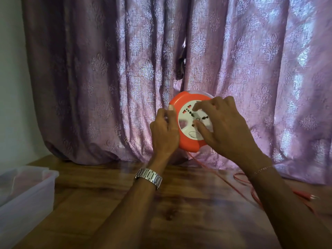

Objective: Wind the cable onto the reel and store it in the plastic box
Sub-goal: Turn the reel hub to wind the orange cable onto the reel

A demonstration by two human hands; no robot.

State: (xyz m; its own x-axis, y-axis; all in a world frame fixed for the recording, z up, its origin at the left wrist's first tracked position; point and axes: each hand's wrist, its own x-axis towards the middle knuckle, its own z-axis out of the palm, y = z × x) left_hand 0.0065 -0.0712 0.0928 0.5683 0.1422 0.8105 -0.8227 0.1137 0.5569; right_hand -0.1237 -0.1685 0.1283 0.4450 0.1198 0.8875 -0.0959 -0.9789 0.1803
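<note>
A: Both hands on the reel (186, 121). Left hand (164, 130) grips its left rim, thumb on the front edge, fingers curled round behind. Right hand (224, 126) is spread on the white socket face, fingertips pressing it.

B: Reel orientation?

A: Held up above the table (125, 203), disc on edge, round face pointing back at the camera, tipped slightly upward. Orange housing, white centre plate with sockets.

B: Cable?

A: Orange cable (224, 178) drops from the reel's bottom edge, runs down and right across the table, passes under the right forearm. Loose loops lie at the right; plug end (312, 196) rests near the right edge.

B: Box?

A: Clear plastic box (27, 194) at far left on the table, well apart from the reel.

B: Surroundings?

A: Purple patterned curtain (107, 69) hangs just behind the reel, bunching on the tabletop. Metal watch (149, 177) on the left wrist, thin bracelet (263, 169) on the right.
</note>
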